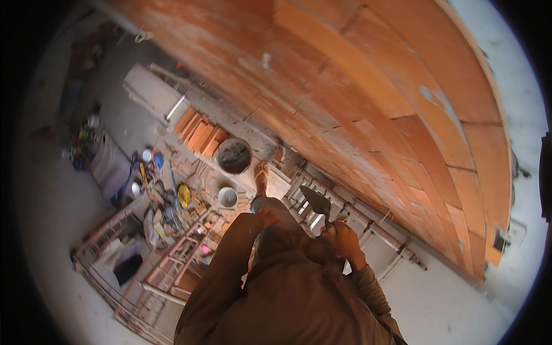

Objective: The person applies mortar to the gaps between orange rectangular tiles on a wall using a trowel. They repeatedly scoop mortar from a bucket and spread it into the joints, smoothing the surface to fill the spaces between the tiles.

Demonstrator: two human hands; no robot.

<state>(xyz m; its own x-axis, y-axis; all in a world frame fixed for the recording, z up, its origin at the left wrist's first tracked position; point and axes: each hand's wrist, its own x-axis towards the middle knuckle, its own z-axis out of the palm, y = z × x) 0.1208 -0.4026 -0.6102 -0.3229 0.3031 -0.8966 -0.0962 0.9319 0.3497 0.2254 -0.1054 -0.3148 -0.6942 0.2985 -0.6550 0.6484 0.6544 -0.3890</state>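
Observation:
My right hand [340,238] is closed round the handle of a trowel [316,201]. The trowel's dark, pointed blade tilts up and to the left, toward the brick wall [368,123]. My left hand [268,218] lies on my bent leg, its blurred fingers stretched out and holding nothing. Ahead of that leg, a round bucket [219,154] holds grey mortar [234,156]. A sandalled foot [261,171] stands right beside it on a plank.
Orange bricks [198,132] are stacked just beyond the mortar bucket. A pale bucket [227,197] stands lower left of it. Metal scaffold frames [172,261] rise at lower left, and more scaffold tubes [388,234] run below the wall. Brick pieces and tools litter the floor beneath.

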